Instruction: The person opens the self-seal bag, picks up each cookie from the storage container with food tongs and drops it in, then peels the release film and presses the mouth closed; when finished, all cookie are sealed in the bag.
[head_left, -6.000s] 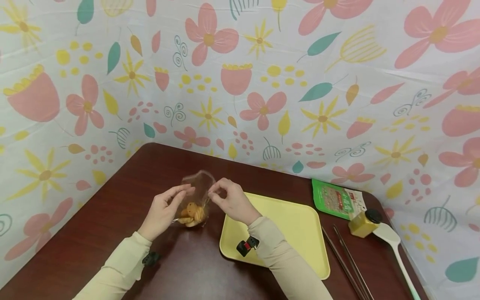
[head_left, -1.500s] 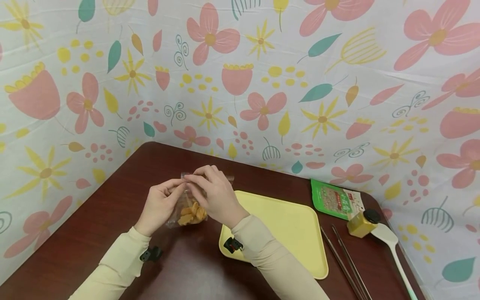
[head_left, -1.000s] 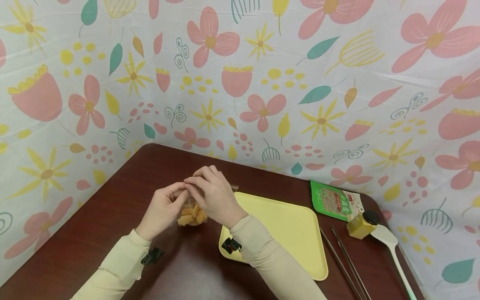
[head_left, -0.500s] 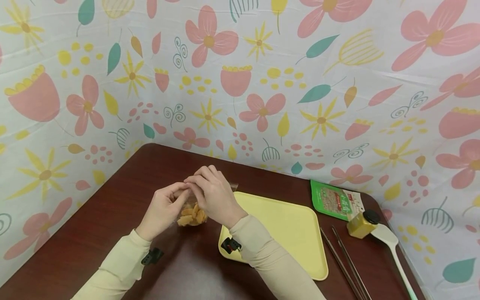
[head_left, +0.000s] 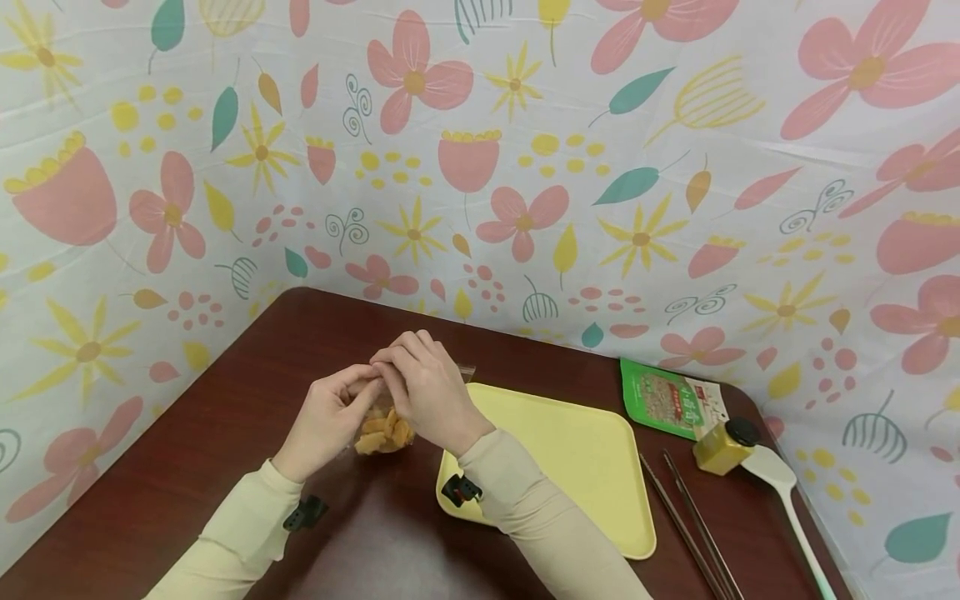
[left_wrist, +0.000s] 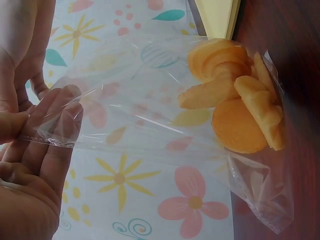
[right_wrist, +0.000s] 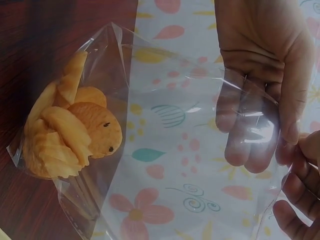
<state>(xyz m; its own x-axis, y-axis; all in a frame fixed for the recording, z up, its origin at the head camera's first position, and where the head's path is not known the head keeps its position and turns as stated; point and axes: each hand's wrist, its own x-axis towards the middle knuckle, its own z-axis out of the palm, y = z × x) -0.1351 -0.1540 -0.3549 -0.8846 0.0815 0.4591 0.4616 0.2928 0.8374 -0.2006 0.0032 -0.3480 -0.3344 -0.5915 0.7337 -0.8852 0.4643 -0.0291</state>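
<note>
A clear plastic bag (left_wrist: 140, 115) stands on the dark table, left of the yellow tray. Several golden crackers (head_left: 384, 432) lie at its bottom; the right wrist view shows a round cracker (right_wrist: 97, 127) with dark specks. My left hand (head_left: 326, 412) pinches the bag's top edge between thumb and fingers. Meeting it there, my right hand (head_left: 431, 387) pinches the same edge, its other fingers behind the film. In the head view both hands cover most of the bag's upper part.
The yellow tray (head_left: 555, 467) lies under my right forearm. To its right are two long metal rods (head_left: 693, 525), possibly tongs, and a white spatula (head_left: 772, 471). A black-lidded yellow jar (head_left: 720, 454) and a green packet (head_left: 663, 400) sit near the back right, before a floral curtain (head_left: 480, 167).
Six seconds ago my hands were apart on the bag's spread top; since then my right hand has moved left and both meet at the edge. Over the last second they barely move.
</note>
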